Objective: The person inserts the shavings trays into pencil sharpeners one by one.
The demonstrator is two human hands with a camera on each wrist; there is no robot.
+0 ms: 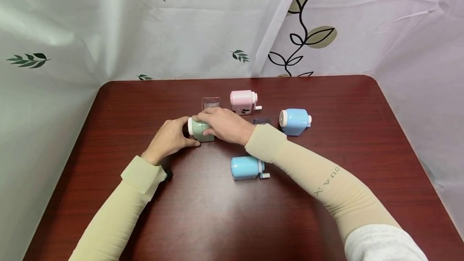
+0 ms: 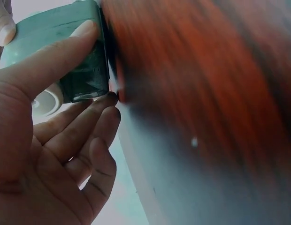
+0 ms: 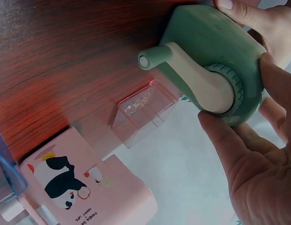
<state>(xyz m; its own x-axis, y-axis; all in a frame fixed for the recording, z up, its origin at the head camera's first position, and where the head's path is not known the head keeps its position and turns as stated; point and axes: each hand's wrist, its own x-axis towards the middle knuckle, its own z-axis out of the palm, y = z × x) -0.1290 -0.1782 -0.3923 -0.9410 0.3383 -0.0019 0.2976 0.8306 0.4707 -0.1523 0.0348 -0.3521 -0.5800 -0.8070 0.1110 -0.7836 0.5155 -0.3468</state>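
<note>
A green crank pencil sharpener (image 1: 200,129) with a white round front stands left of the table's middle. My right hand (image 1: 226,124) holds it from above and the right, fingers and thumb around its crank end. From the other side my left hand (image 1: 167,138) reaches round its front and lower part. Across one face of the sharpener lies the left thumb (image 2: 56,56), while the other left fingers sit at its lower edge. In the right wrist view the crank handle (image 3: 157,57) points away from the right fingers.
Behind stand a clear pink shavings drawer (image 1: 211,101) and a pink sharpener (image 1: 241,99) with a panda print. A blue sharpener (image 1: 297,121) stands to the right, a turquoise one (image 1: 244,167) nearer. Beside the right wrist lies a dark see-through drawer (image 1: 262,121).
</note>
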